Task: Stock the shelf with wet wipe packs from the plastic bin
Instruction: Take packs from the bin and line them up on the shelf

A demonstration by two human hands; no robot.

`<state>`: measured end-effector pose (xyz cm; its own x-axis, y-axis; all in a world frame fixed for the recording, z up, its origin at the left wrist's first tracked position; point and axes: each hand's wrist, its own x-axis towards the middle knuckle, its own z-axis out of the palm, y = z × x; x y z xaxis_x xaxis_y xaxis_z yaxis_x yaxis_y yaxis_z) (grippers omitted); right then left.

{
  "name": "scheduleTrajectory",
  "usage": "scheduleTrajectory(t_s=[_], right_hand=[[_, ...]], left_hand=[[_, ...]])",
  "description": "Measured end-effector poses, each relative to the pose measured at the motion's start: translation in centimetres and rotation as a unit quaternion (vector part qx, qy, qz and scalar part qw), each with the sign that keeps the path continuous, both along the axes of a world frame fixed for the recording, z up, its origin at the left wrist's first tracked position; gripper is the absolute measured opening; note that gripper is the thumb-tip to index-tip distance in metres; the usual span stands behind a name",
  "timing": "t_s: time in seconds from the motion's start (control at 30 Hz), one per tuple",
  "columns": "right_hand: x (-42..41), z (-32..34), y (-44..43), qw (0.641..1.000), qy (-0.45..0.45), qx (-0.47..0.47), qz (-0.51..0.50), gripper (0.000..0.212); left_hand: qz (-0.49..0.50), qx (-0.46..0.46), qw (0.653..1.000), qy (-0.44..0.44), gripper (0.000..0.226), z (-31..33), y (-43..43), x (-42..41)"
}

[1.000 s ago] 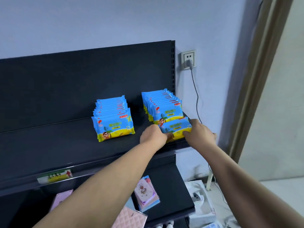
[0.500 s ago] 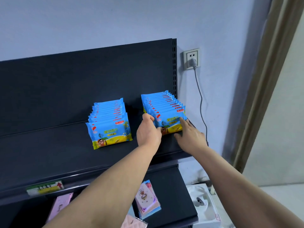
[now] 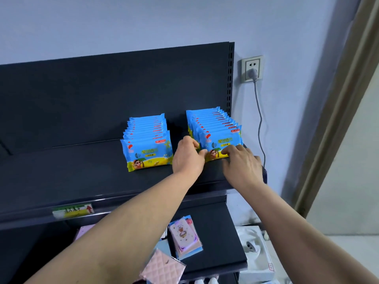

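Two rows of blue and yellow wet wipe packs stand upright on the dark upper shelf (image 3: 82, 173): a left row (image 3: 146, 149) and a longer right row (image 3: 213, 124) by the shelf's right end. My left hand (image 3: 187, 155) pinches the left edge of the front pack (image 3: 220, 143) of the right row. My right hand (image 3: 241, 160) presses its fingers against that pack's lower right front. The plastic bin is out of view.
A price label (image 3: 71, 210) sits on the shelf's front rail. The lower shelf (image 3: 217, 242) holds pastel card packs (image 3: 185, 237) and a pink quilted item (image 3: 162, 267). A wall socket (image 3: 252, 68) with a grey cable hangs to the right. A white box (image 3: 256, 255) stands on the floor.
The front pack, leaning forward near the shelf edge a second ago, now stands upright against the right row. Both hands moved back with it.
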<state>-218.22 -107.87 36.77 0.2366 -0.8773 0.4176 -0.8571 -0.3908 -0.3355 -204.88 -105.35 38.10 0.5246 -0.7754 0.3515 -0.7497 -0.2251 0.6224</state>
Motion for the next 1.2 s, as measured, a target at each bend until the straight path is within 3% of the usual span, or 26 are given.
scheduleTrajectory(t_s=[0.13, 0.37, 0.67, 0.83, 1.07, 1.2], right_hand=[[3.5, -0.6, 2.3, 0.993, 0.025, -0.079, 0.080, 0.027], [12.8, -1.3, 8.9, 0.968, 0.016, -0.083, 0.235, 0.029], [26.9, -4.5, 23.8, 0.901, 0.044, -0.032, 0.430, 0.032], [33.5, -6.9, 34.0, 0.869, 0.089, 0.012, 0.486, 0.031], [40.8, -11.2, 46.2, 0.836, 0.159, 0.058, 0.522, 0.032], [43.4, -13.9, 49.9, 0.817, 0.205, 0.094, 0.531, 0.034]], left_hand=[[-0.044, -0.004, 0.989, -0.141, 0.010, -0.7, 3.7, 2.0], [0.064, 0.074, 0.957, -0.273, 0.027, -2.0, 15.0, 12.6], [0.227, 0.214, 0.933, -0.177, 0.021, -6.6, 36.7, 23.8], [0.306, 0.318, 0.892, -0.101, 0.029, -8.7, 49.4, 29.4], [0.418, 0.322, 0.848, 0.036, 0.028, -12.1, 66.5, 36.0], [0.447, 0.322, 0.828, 0.101, 0.034, -14.4, 71.9, 38.1]])
